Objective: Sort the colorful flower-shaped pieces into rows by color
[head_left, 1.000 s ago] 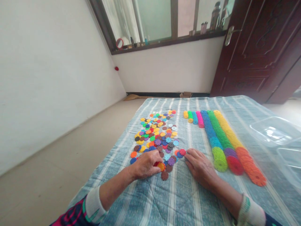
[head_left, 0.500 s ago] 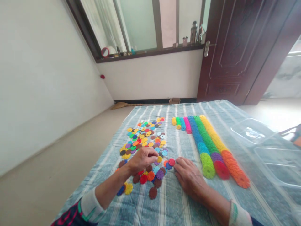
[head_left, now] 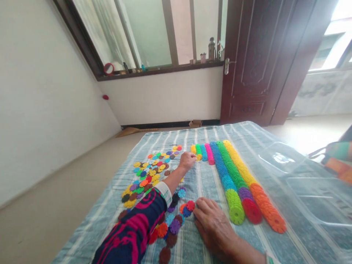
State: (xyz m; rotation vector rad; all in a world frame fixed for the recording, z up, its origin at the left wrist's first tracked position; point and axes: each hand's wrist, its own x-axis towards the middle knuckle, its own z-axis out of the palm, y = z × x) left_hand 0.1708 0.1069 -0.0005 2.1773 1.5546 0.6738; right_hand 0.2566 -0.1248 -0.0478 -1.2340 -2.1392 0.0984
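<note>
My left hand (head_left: 187, 160) reaches far forward with its fingers closed in a pinch, touching the short yellow stack (head_left: 194, 150) at the head of the rows. What it pinches is too small to make out. My right hand (head_left: 213, 223) lies flat on the striped cloth (head_left: 209, 183), fingers apart, touching a red disc (head_left: 190, 205) at the near edge of the pile. Loose flower-shaped discs (head_left: 150, 176) of many colours are scattered on the left. Long rows of stacked discs (head_left: 233, 176), sorted by colour, lie to the right.
Two clear plastic tubs (head_left: 302, 176) stand at the right edge of the cloth. A dark wooden door (head_left: 255, 62) and a window sill with bottles are behind. Bare floor lies to the left. A colourful bag or sleeve (head_left: 337, 157) shows at far right.
My left hand left the near discs and stretched forward to the yellow stack. My right hand stayed flat. The view swung to the right.
</note>
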